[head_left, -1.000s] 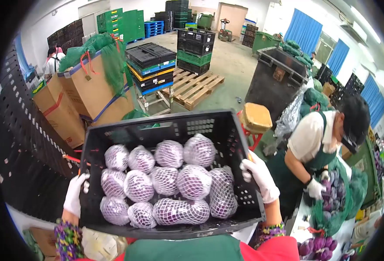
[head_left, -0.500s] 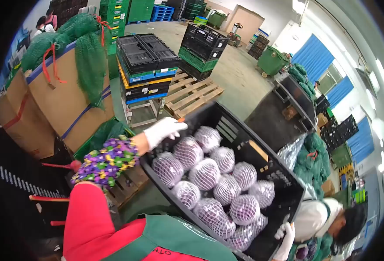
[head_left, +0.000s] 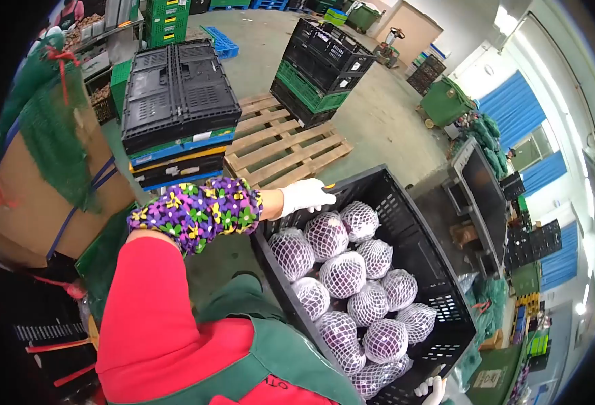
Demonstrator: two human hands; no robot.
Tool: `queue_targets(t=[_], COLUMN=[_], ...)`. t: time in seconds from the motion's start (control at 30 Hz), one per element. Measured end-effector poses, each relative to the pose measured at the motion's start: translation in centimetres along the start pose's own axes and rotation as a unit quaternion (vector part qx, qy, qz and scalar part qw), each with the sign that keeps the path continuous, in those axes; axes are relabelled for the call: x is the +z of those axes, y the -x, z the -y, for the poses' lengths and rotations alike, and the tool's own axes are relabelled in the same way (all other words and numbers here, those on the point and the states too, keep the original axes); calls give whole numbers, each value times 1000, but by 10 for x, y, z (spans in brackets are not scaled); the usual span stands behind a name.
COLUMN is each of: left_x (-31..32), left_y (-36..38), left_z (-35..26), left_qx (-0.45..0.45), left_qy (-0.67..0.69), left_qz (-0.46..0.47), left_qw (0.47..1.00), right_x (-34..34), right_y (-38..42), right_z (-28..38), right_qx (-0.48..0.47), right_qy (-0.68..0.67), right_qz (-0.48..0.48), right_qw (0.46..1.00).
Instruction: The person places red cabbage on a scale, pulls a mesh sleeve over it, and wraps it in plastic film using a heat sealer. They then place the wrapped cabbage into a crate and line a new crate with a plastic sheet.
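Between my two hands hangs a black plastic crate (head_left: 415, 236), tilted in view. My white-gloved left hand (head_left: 305, 197) is closed around its far left rim. At the near right end, my right hand (head_left: 430, 390), gloved too, grips the rim; only its fingers show at the bottom of the view. Inside the crate lie several round purple vegetables (head_left: 343, 274), perhaps red cabbages, each in a white foam net. The crate is held close in front of my green apron (head_left: 291, 358).
Ahead stands a stack of folded black crates (head_left: 179, 88). Behind it, a wooden pallet (head_left: 291, 148) bears stacked black and green crates (head_left: 321, 71). A large cardboard box (head_left: 48, 196) with green netting is at left. A dark bin (head_left: 473, 189) stands to the right.
I have moved forward with the crate: the folded crate stack and pallet look nearer. The view has turned, and the co-worker at lower right has left it. Both hands keep their grip.
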State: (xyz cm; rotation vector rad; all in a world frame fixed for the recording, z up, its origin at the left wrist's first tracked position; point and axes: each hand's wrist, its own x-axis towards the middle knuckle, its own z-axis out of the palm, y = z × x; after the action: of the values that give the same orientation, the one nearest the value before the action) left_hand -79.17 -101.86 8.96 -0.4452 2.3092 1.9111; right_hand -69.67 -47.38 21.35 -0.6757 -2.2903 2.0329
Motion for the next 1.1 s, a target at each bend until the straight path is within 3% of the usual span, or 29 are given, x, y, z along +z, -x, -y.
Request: queue_targets(t=[0.1,0.2,0.33,0.4,0.47,0.53,0.57,0.63,0.77,0.8,0.87,0.9,0.93,1.0,1.1], left_x=[-38,-89,-158,-179,-204,-230,-208,-213,-215,-231,-225,-223,-223,-220,-219], left_y=[-57,-145,-238,-260,-301,-338,-270,-280,-284,-302,-294,-287,-282,-276,-288], left_z=[-10,-10,-45,-80,-84,-92,-124,-128,-134,-143,-155,-160,-166,-164,-143], left_qx=[8,-4,41,-4,33,22,17,-4,9,9,-30,-13,-19,-18,-28], left_qy=[10,0,-13,-38,-32,-33,-47,-51,7,4,-35,-14,-26,20,14], left_qz=[-30,-35,-35,-38,-18,-24,-43,-56,-83,-93,-123,-104,-112,-108,-118], left_qw=[999,999,998,999,999,999,998,997,997,996,991,994,993,994,993], right_x=[69,150,258,283,330,338,287,311,290,327,360,339,323,308,314], right_y=[-58,-109,-151,-160,-174,-223,-182,-188,-249,-251,-205,-232,-259,-282,-314], right_z=[12,21,61,70,99,90,104,119,122,149,198,192,187,180,159], right_qx=[-37,29,-22,-22,23,10,5,-95,-64,-65,36,73,74,20,14], right_qy=[6,-37,-17,-30,-36,-65,-73,-45,-22,-26,-248,-339,-344,-13,-20], right_qz=[16,76,65,55,22,47,60,-40,-2,8,3,78,85,156,168], right_qw=[999,996,997,998,999,997,996,994,998,998,968,935,932,987,985])
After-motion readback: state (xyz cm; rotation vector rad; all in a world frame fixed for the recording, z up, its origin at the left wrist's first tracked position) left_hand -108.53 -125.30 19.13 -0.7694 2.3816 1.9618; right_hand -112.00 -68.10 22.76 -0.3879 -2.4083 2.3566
